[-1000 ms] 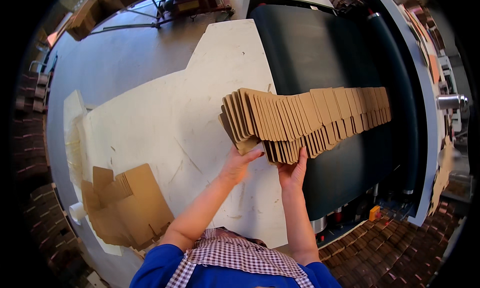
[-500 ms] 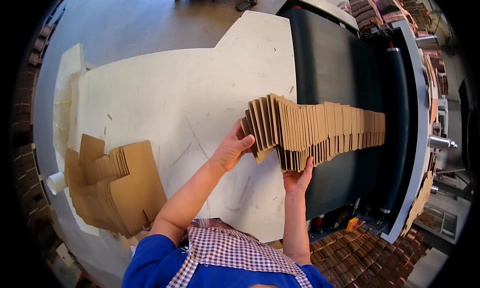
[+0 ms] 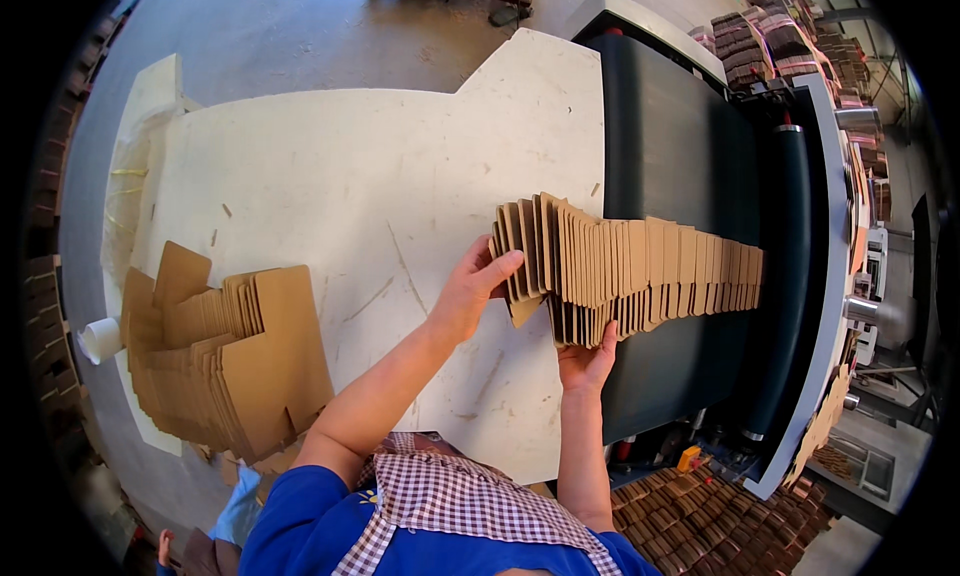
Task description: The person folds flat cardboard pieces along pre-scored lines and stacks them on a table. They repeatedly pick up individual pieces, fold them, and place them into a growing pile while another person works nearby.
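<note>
A long overlapping row of brown cardboard blanks [image 3: 620, 261] stretches from the white table onto the dark conveyor belt [image 3: 670, 136]. My left hand [image 3: 474, 291] grips the near-left end of the row, thumb on the front and fingers behind, partly hidden. Below the row, my right hand [image 3: 588, 364] is closed around the lower edge of the blanks, its thumb pointing up along them. The pieces lean on each other like fanned cards, closely packed by my hands and thinning out toward the roller [image 3: 785, 276] on the right.
On the left of the white table [image 3: 350, 176] lies a stack of flat cardboard blanks [image 3: 270, 356]. A white tube [image 3: 100, 341] sits beside it. Bundled cardboard [image 3: 720, 521] covers the floor at lower right. At lower left, another person's hand [image 3: 165, 546] shows.
The view has shifted a little. Both hands keep their hold on the cardboard row, which has hardly moved. Another person has come into view at the lower left.
</note>
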Motion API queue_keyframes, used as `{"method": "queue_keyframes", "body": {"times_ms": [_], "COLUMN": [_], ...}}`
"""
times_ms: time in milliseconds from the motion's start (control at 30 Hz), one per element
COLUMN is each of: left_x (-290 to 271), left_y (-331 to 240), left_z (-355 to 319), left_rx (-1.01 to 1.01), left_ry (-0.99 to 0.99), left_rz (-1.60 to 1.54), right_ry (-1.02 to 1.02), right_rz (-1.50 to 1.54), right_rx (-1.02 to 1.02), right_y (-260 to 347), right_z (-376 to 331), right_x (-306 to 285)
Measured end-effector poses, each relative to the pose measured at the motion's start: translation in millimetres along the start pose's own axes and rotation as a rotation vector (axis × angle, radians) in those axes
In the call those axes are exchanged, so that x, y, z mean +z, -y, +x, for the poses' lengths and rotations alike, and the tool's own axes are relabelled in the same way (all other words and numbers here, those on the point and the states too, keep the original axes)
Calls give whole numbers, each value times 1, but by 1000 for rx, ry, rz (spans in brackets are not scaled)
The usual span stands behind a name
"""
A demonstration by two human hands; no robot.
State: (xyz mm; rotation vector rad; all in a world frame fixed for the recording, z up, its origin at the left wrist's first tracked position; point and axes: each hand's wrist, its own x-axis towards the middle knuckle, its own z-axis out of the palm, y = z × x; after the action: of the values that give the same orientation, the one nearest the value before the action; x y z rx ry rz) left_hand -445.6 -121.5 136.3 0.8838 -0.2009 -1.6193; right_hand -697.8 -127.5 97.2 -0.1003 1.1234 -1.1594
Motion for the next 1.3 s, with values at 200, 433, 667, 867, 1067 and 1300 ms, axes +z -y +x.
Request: {"method": "queue_keyframes", "body": {"times_ms": [200, 433, 667, 867, 1067, 1300], "left_x": [-12, 7, -6, -94, -141, -120], "left_y": [4, -10, -72, -138, -160, -145], "left_z": [1, -16, -59, -114, -154, -146], "left_rx": [105, 158, 153, 64, -59, -333], "left_ry": [-15, -166, -396, -472, -461, -394], "left_rz": [125, 582, 636, 628, 675, 710], "right_ry": [24, -69, -55, 1, 242, 1147], "right_rz": [-88, -232, -170, -41, -837, -1659], "right_rx": [34, 147, 216, 159, 72, -544], "right_y": [-5, -5, -9, -37, -76, -116], "right_z": [-6, -16, -17, 6, -89, -225], "right_x": [1, 0, 3, -16, -3, 95]}}
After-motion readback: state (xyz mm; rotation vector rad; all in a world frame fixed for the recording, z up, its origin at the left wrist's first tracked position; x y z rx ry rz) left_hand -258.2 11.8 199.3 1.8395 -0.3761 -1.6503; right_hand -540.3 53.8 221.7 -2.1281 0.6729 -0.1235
